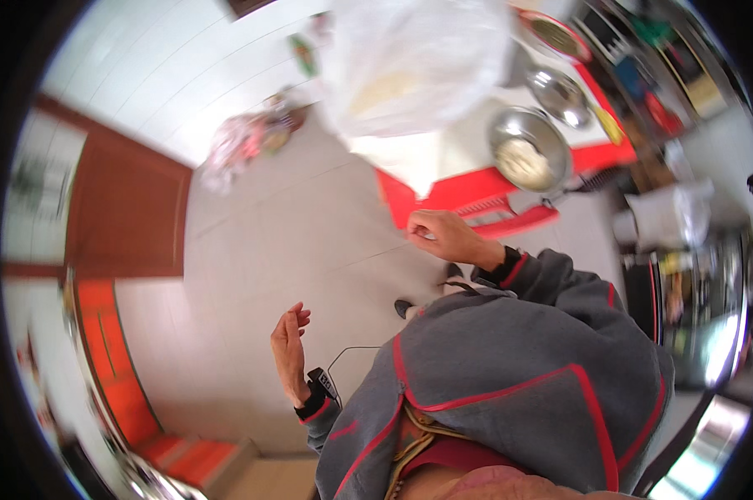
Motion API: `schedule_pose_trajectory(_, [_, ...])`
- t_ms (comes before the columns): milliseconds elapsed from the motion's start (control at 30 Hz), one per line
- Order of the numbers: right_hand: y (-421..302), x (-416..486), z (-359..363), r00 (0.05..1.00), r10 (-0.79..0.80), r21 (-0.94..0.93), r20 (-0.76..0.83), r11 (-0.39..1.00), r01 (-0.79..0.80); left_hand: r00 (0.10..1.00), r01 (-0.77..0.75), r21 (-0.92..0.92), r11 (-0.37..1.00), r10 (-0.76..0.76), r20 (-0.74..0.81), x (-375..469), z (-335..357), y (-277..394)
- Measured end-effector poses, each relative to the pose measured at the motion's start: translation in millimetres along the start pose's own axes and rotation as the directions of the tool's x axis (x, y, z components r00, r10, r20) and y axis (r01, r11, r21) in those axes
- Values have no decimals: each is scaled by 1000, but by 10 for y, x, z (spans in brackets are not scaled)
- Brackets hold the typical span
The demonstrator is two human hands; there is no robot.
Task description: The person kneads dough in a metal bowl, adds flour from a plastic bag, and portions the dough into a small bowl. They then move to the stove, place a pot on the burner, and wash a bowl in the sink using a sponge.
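Note:
My left hand (291, 347) hangs free over the tiled floor, fingers loosely bent and apart, with nothing in it. A small device on a black strap sits at that wrist. My right hand (451, 237) is curled at the near edge of a red-and-white table (476, 181). A small pale patch shows inside the curl, and I cannot tell whether it is something held. Just beyond those fingers, the pointed corner of a white sheet (408, 156) comes down over the table's red border. Blurred translucent plastic (426, 56) spreads above it, with a yellowish patch showing through.
On the table a steel bowl (529, 150) holds pale dough, near a second steel bowl (559, 97) and a red-rimmed round container (554, 34). Plastic bags (245, 147) lie by the wall. A brown door (126, 200) is at left. A cluttered shelf (664, 62) stands right.

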State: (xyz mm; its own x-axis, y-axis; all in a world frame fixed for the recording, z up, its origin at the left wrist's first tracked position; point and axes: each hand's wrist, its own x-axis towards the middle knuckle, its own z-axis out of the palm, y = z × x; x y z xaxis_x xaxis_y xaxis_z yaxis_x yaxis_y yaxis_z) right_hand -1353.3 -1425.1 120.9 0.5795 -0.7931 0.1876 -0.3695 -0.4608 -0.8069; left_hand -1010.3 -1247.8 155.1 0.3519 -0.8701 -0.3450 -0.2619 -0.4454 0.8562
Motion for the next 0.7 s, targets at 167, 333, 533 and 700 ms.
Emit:
schedule_pose_trajectory(167, [129,-466,-443,949,266,52,-171,964,-261,954,-103,34,994,89,286,468,641,396])
schedule_pose_trajectory(333, [424,-793,-867,871,439,127,-222,899,-420,839,-221,9,975,185,511,687,1507,976])
schedule_pose_trajectory(533, [951,-494,-837,920,391,55,-21,919,-390,852,-215,-62,975,218,476,675,1686,970])
schedule_pose_trajectory(700, [844,215,-206,954,75,2,290,997,-79,985,-93,80,993,80,151,314,1057,234])
